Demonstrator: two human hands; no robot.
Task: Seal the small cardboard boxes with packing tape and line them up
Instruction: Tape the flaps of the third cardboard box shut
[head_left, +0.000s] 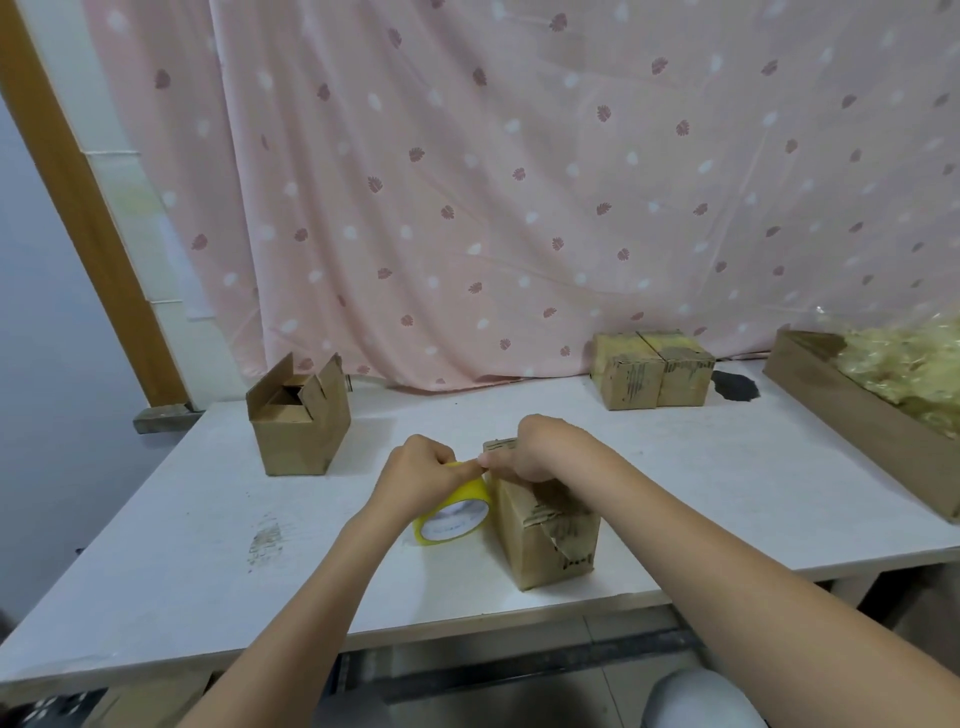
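Nearest you, the closed box (545, 530) stands on the white bench (208, 519) close to its front edge, within easy reach for taping. Your right hand (540, 449) rests on top of this box with curled fingers, apparently to hold the flaps down and stop the box sliding while tape is drawn; whether it also pinches the tape end cannot be determined. Just left of the box and touching it, the yellow tape roll (454, 512) stands on edge, so that tape can feed straight onto the lid. Your left hand (423, 470) sits over the roll, fingers closed together on its upper rim or the loose tape end, meeting your right thumb at the box corner. No tape strip is visible across the lid, so judge this box as not yet sealed. Farther back on the left, an open box (298, 415) waits with flaps up. At the far right, two sealed boxes (652, 376) stand touching side by side against the pink curtain (467, 182), which starts the line. A long tray (852, 415) of crumpled film lies along the right edge.
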